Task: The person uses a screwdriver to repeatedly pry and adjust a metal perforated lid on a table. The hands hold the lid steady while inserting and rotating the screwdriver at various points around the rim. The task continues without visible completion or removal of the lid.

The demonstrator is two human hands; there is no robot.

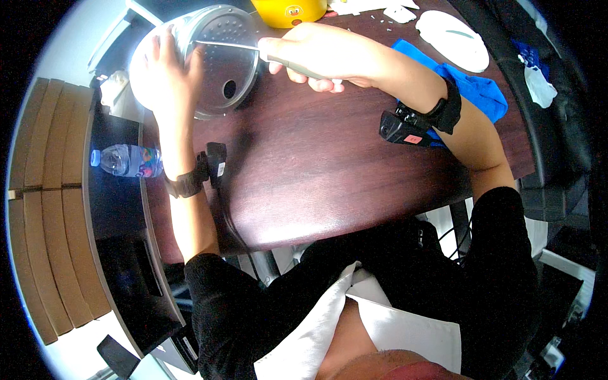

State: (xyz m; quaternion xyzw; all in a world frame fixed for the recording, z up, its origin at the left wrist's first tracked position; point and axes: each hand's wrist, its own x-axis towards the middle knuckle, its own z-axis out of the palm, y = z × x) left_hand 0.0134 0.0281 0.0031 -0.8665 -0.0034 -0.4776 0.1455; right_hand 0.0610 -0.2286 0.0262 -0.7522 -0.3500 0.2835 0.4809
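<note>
A round white and silver container [225, 66], with a dimpled face and a dark oval hole, is tipped toward the back left of the dark wooden table [323, 177]. My left hand [171, 76] grips its side, fingers bent over the body near the rim. My right hand [301, 57] is closed round the grey handle of a slim metal tool, likely a screwdriver. The tool's shaft [234, 45] reaches across the dimpled face, its tip beside my left fingers; whether it touches cannot be made out.
A yellow container [285, 12] with a cartoon face stands at the back. A white mouse-shaped object [451, 39], blue cloth [481, 92] and white scraps [342, 5] lie to the back and right. A water bottle [126, 161] and stacked cardboard [50, 209] are at left.
</note>
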